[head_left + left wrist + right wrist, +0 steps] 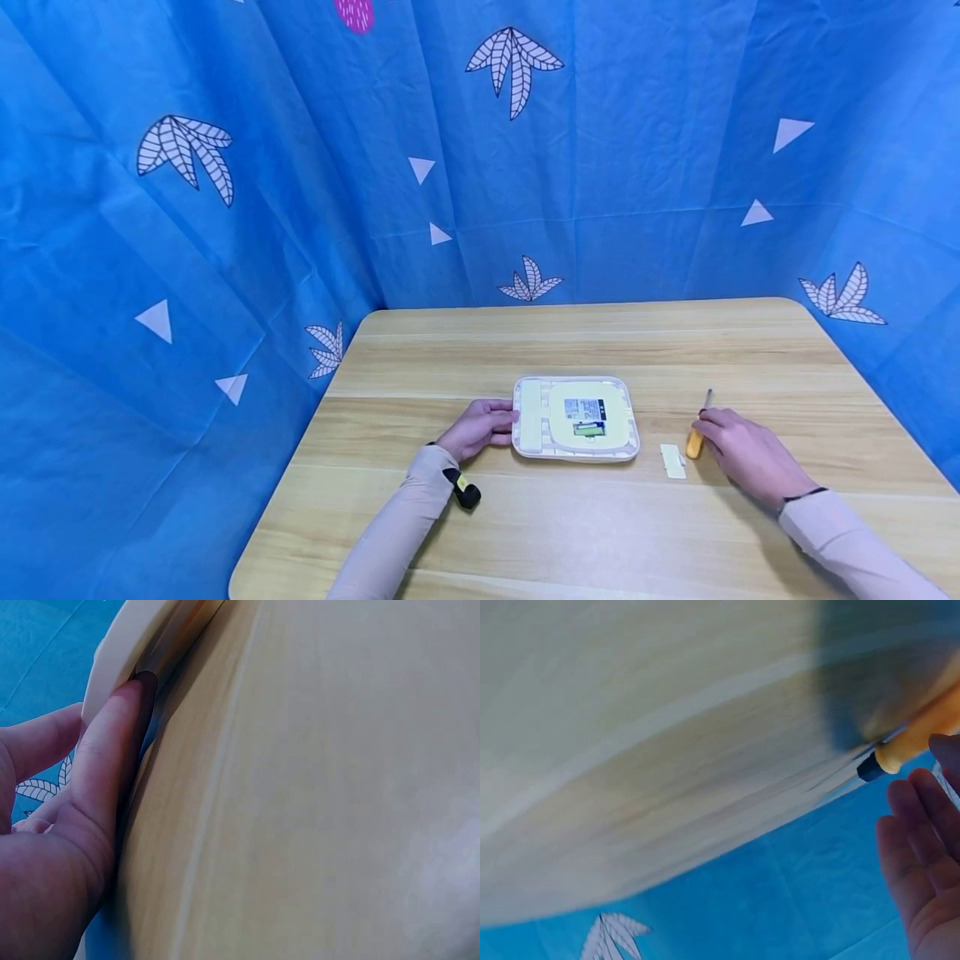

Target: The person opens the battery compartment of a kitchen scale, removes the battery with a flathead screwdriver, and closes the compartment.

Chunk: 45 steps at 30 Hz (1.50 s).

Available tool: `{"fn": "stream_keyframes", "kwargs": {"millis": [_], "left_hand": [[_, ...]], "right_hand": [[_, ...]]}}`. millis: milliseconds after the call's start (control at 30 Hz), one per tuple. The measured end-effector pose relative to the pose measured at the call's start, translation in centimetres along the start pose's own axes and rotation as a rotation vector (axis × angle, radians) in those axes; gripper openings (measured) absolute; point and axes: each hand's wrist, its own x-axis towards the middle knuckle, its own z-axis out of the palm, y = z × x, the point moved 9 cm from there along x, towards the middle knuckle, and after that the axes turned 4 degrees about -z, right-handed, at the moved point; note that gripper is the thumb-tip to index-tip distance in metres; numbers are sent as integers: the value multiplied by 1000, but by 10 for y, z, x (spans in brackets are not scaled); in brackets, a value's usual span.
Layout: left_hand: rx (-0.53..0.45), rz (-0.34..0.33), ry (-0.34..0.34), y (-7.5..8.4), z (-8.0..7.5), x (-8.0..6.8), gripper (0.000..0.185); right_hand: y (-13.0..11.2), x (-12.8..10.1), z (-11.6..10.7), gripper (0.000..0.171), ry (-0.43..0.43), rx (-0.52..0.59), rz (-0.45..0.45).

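In the head view a white rounded-rectangular device (536,417) lies on the table, its labelled face up. A small compartment in it is uncovered and shows a green cylindrical battery (589,431). My left hand (482,429) grips the device's left edge; the left wrist view has the thumb (109,750) against the rim (112,667). To the right, my right hand (750,454) pinches a screwdriver (695,443) with an orange handle, its blade pointing away from me. The right wrist view shows the orange handle (922,735) at the thumb, with other fingers (911,847) extended.
A small pale flat piece (672,461), perhaps a cover, lies between the device and the screwdriver. The wood-grain table (570,533) has rounded corners. A blue patterned curtain (637,167) hangs behind it and along the sides.
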Motion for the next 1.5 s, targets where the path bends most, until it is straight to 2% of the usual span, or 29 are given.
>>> {"fn": "stream_keyframes", "kwargs": {"millis": [200, 433, 600, 833, 1067, 1500], "left_hand": [[-2, 2, 0, 0, 0, -1, 45], [4, 4, 1, 1, 0, 0, 46], [3, 1, -5, 1, 1, 0, 46], [6, 3, -1, 0, 0, -1, 46], [10, 1, 6, -1, -1, 0, 48], [10, 2, 2, -1, -1, 0, 48]], "right_hand": [[2, 6, -8, 29, 50, 80, 53], [6, 15, -16, 25, 16, 237, 167], [5, 23, -19, 24, -7, 311, 214], [-5, 37, -16, 21, 3, 299, 184], [-13, 50, -5, 22, -76, 348, 218], [-31, 70, 9, 20, -88, 396, 166]]}}
